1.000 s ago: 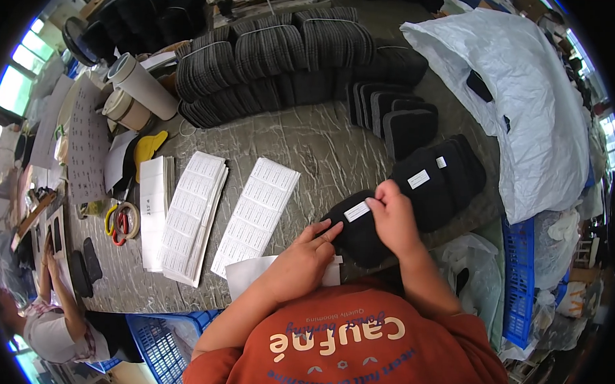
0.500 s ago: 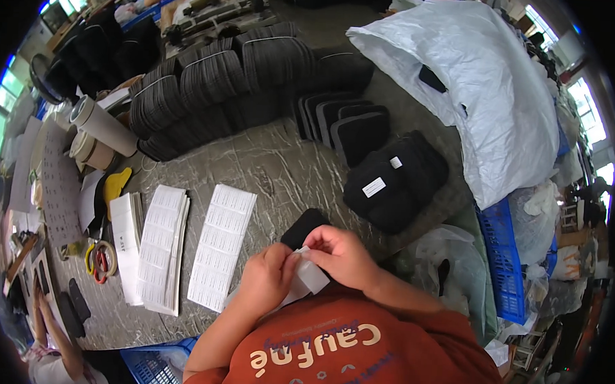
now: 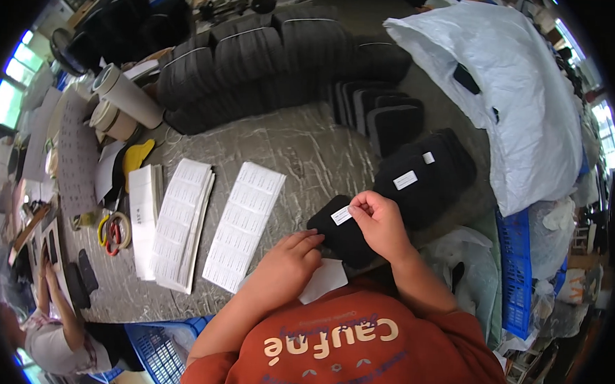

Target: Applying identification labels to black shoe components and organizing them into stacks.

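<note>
In front of me lies a black fabric pad (image 3: pixel 350 243) with rounded corners. My right hand (image 3: pixel 381 226) pinches the edge of a small white printed label (image 3: pixel 339 215) lying against the pad's upper part. My left hand (image 3: pixel 287 268) rests at the pad's left edge, fingers stretched toward it, fingertips touching it. Beside that hand, close to my shirt, is a loose white sheet (image 3: pixel 325 281), partly hidden; whether the hand touches it is unclear. To the right sits a stack of black pads (image 3: pixel 431 187), the top bearing two white labels.
Printed label sheets (image 3: pixel 244 223) and stacked sheets (image 3: pixel 179 227) lie left, near scissors (image 3: pixel 110 235) and a tape roll. Bundled dark pads (image 3: pixel 251 66) line the back, beside a white tumbler (image 3: pixel 128 95). A white plastic sack (image 3: pixel 504 91) and blue crate (image 3: pixel 513 276) stand right. Another person (image 3: pixel 61 332) works far left.
My hands have moved apart from the white sheet. The right hand now has a label at the black pad, and the left has come to the pad's edge. The view has shifted.
</note>
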{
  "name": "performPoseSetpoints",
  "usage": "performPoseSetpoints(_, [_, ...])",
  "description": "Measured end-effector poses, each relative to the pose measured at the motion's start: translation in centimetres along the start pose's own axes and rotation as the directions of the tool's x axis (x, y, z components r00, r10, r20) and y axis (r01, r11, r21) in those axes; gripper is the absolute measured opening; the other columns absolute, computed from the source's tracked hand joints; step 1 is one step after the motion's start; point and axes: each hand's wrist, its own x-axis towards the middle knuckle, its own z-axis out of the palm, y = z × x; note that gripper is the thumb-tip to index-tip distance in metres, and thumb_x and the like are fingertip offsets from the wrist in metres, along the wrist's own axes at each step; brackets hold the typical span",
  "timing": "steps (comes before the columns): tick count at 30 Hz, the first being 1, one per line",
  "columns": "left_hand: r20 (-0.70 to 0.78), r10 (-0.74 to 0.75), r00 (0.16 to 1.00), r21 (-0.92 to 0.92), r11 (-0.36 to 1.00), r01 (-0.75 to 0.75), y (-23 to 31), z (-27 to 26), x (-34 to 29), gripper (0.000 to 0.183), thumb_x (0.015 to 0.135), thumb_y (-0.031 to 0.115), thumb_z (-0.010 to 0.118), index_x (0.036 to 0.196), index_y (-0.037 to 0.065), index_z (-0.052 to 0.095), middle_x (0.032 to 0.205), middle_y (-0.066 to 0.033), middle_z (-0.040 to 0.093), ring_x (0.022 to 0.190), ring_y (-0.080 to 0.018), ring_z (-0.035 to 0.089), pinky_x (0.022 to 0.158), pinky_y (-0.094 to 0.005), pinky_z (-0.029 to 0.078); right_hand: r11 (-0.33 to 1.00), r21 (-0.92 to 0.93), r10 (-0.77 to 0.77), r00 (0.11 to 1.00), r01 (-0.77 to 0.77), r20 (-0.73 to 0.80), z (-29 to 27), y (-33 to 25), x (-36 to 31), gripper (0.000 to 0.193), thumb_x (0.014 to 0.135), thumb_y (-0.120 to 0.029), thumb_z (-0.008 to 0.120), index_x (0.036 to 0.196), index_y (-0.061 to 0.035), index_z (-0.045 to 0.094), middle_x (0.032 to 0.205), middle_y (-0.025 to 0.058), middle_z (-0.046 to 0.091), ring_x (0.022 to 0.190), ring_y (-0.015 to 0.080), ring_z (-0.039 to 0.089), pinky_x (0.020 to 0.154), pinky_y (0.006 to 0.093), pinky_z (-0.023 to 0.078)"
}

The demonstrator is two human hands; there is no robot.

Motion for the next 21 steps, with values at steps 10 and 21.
performPoseSetpoints(10, [0.002, 0.027, 1.000, 0.023, 0.999, -0.027, -0.3, 0.5, -0.5, 0.010, 0.081, 0.007, 0.061, 0.085, -0.003, 0.059, 0.118, -0.0193, 0.063, 0.118, -0.0350, 0.057, 0.099, -0.0411, 0.047, 0.992, -0.117, -0.038, 0.997, 0.046, 0.074, 1.6, 0.7, 0.2, 0.007, 0.083, -0.005, 0.067, 0.084, 0.0023, 0.065, 0.075, 0.0150, 0.068, 0.066, 0.0236, 0.067, 0.061, 0.0325, 0.050])
performPoseSetpoints(21, [0.080, 0.028, 0.996, 0.134, 0.990, -0.038, -0.1, 0.6, 0.5, 0.014, 0.082, 0.010, 0.056, 0.089, -0.001, 0.061, 0.131, -0.0184, 0.058, 0.110, -0.0294, 0.059, 0.097, -0.0394, 0.044, 0.954, -0.250, -0.160, 0.986, 0.166, 0.044, 1.8, 1.1, 0.2, 0.008, 0.082, -0.005, 0.069, 0.085, 0.0011, 0.066, 0.073, 0.0139, 0.067, 0.065, 0.0265, 0.066, 0.060, 0.0345, 0.050])
